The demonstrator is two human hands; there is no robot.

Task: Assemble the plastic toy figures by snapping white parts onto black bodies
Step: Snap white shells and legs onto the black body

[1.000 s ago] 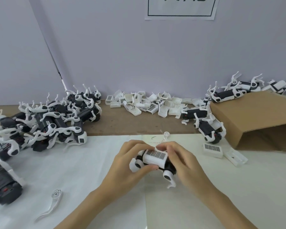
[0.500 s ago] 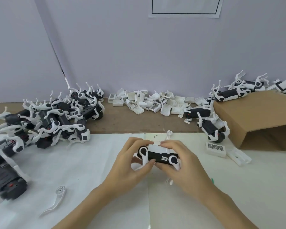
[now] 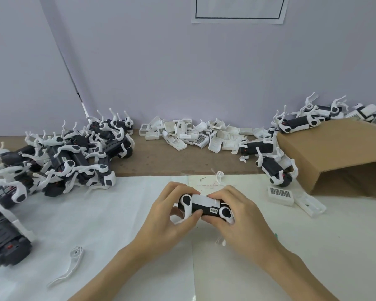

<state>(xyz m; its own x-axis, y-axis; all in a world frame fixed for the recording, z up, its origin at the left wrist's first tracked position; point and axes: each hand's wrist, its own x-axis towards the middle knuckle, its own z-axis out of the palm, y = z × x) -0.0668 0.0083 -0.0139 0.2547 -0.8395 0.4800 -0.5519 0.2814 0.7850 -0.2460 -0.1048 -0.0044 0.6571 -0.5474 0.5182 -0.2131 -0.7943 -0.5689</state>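
I hold a black toy body [image 3: 204, 205] with white legs and a white cover plate between both hands, just above the white sheet [image 3: 96, 213]. My left hand [image 3: 169, 216] grips its left end, fingers curled over the top and thumb underneath. My right hand [image 3: 241, 213] grips the right end, fingertips on the white plate. A loose white leg [image 3: 71, 265] lies on the sheet at the lower left. Another small white leg [image 3: 218, 175] lies just beyond my hands.
A heap of assembled black-and-white figures [image 3: 59, 161] fills the left side. Several loose white cover parts [image 3: 195, 135] lie along the back wall. A tipped cardboard box [image 3: 339, 155] stands at the right with figures on and beside it. Two white plates [image 3: 280, 194] lie in front of it.
The figure was turned in my hands: its barcode plate faced up a second ago, now its black side with white leg hubs faces me. Both hands kept their grip.
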